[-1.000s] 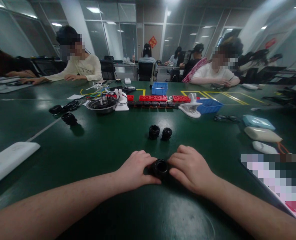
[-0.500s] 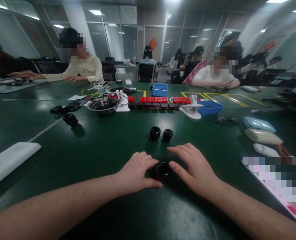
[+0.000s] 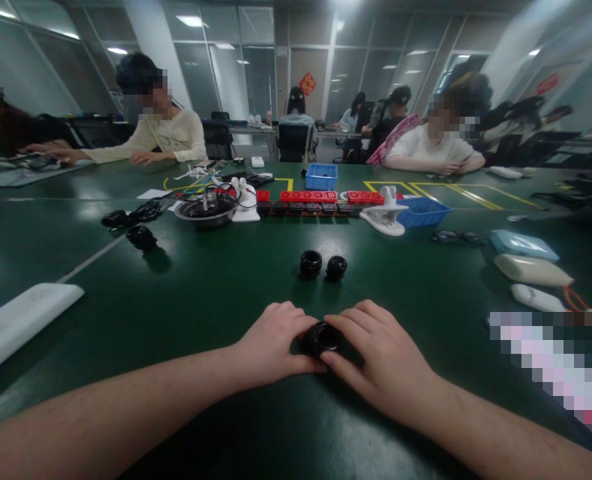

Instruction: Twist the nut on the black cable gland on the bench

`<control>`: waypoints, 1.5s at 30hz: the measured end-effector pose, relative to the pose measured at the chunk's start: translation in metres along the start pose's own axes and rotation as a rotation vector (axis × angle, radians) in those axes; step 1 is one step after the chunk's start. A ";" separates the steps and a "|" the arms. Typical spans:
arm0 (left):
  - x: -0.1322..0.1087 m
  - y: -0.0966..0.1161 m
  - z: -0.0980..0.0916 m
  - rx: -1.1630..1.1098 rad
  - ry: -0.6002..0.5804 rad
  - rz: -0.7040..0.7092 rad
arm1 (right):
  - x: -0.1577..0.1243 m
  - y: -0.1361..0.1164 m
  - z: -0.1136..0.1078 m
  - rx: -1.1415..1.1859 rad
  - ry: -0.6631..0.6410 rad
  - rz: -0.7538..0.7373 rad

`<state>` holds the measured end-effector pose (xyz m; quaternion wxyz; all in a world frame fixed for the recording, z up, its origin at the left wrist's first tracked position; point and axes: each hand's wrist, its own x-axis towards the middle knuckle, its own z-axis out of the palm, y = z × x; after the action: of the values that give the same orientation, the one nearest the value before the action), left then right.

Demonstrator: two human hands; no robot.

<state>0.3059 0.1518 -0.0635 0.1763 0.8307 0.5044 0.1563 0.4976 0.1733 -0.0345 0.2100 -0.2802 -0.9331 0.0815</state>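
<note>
A black, hollow, round plastic fitting (image 3: pixel 321 339) stands on the green table with its opening facing up towards me. My left hand (image 3: pixel 279 339) grips it from the left, thumb in front and fingers behind. From the right, my right hand (image 3: pixel 383 350) closes round the same fitting, with index finger at its back rim and thumb at its front. Just beyond my hands stand two similar black fittings, a larger one (image 3: pixel 311 265) and a smaller one (image 3: pixel 336 268). Another black fitting (image 3: pixel 141 238) lies farther off to the left.
A white slab-like object (image 3: pixel 31 320) lies at left. Farther back are a metal bowl (image 3: pixel 209 217), red power strips (image 3: pixel 309 197), a white clip stand (image 3: pixel 385 217) and blue bins (image 3: pixel 321 177). Glasses (image 3: pixel 459 237) and pouches (image 3: pixel 533 270) lie at right. People sit across the table.
My right hand has moved in from the right and closed on the fitting, its fingers coming down to the rim. My left hand keeps its grip in the same place.
</note>
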 end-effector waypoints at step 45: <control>0.000 0.001 -0.001 0.002 -0.019 -0.023 | -0.005 -0.015 -0.013 0.187 -0.175 -0.251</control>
<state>0.3061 0.1511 -0.0625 0.1818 0.8265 0.5124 0.1458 0.4997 0.1584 -0.0203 0.1615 -0.1324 -0.9639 0.1653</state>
